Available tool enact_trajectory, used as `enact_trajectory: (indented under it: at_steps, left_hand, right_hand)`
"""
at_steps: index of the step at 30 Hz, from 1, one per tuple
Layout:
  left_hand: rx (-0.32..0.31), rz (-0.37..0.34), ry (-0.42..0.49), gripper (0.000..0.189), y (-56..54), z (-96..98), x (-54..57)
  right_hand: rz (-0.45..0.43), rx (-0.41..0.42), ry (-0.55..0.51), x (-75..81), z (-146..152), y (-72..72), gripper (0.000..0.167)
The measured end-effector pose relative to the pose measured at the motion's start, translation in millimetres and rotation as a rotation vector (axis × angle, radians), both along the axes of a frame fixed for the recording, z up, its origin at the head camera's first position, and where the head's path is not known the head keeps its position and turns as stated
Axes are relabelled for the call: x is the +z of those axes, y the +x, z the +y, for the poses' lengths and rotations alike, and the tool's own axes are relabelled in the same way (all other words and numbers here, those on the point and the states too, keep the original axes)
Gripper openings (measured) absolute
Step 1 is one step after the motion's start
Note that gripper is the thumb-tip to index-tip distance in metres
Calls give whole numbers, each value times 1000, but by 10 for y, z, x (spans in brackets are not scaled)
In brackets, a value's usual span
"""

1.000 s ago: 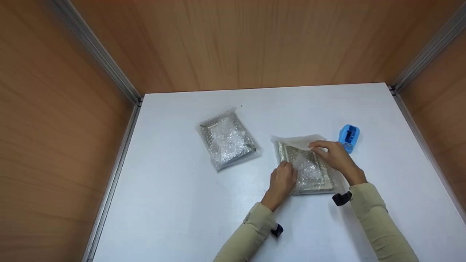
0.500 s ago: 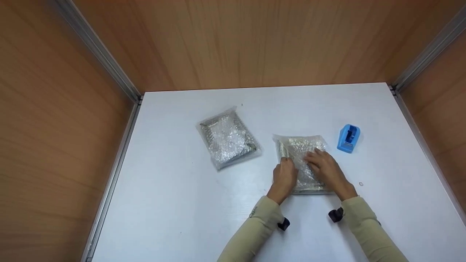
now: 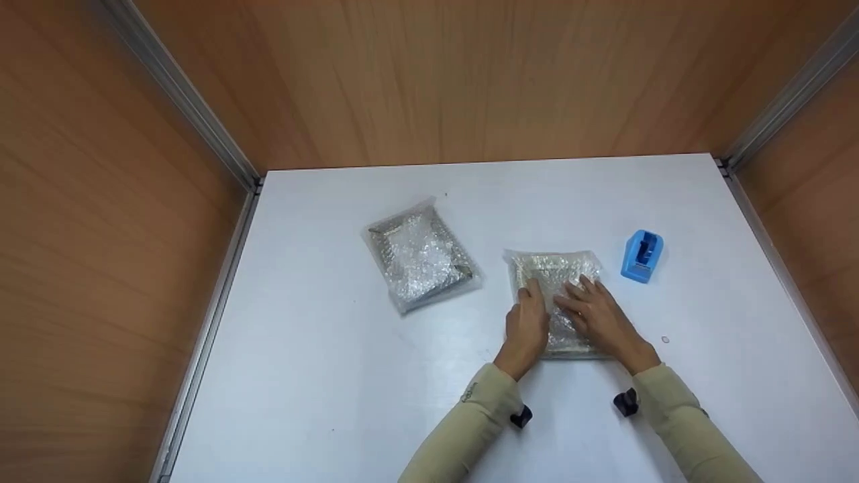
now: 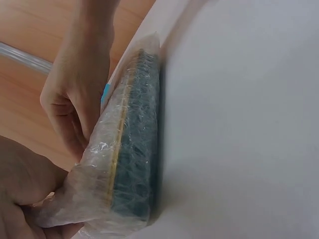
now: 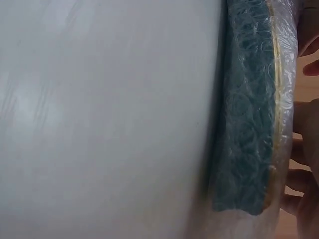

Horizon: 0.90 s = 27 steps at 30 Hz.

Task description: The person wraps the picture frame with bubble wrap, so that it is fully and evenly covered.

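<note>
A flat rectangular frame (image 4: pixel 137 139) with a dark green side and a gold line lies wrapped in bubble wrap (image 3: pixel 560 263) on the right half of the table. My left hand (image 3: pixel 527 330) is at the package's left side. In the left wrist view, the left thumb and fingers (image 4: pixel 30 186) pinch a loose fold of the wrap at the edge. My right hand (image 3: pixel 604 324) rests on top of the package, its fingers spread and fairly straight. In the right wrist view, the right fingers (image 5: pixel 304 149) show beyond the wrapped edge, partly hidden.
A second bubble-wrapped frame (image 3: pixel 419 258) lies tilted to the left. A blue tape dispenser (image 3: pixel 642 256) stands beyond the right hand. One small ring-like bit (image 3: pixel 665 339) is on the white table (image 3: pixel 302 376). Wood-grain panels (image 3: pixel 470 80) enclose the back and sides.
The right hand has let go of the upper right flap of wrap and moved down onto the package. That flap now lies over the frame. The left index finger has stretched forward.
</note>
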<state>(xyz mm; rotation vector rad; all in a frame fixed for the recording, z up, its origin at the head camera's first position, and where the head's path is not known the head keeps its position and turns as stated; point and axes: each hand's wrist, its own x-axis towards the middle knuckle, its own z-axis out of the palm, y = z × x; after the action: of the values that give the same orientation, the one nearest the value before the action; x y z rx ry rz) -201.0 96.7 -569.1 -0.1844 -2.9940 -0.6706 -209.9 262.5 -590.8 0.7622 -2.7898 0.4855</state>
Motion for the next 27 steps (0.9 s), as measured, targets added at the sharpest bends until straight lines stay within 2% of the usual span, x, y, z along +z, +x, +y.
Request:
enact_trajectory:
  at_steps: [4, 9, 19, 27]
  left_hand:
    - [-10, 30, -7, 43, 11, 7, -13]
    - [3, 45, -12, 44, 1, 17, -16]
    - [20, 104, -47, 39, -11, 43, -25]
    - [-4, 136, -113, 41, 34, 38, -53]
  right_hand:
    - [49, 35, 31, 4, 27, 28, 35]
    - [57, 43, 88, 26, 10, 79, 35]
    - [-54, 18, 117, 138, -52, 161, 31]
    - [-66, 20, 171, 154, -120, 197, 27]
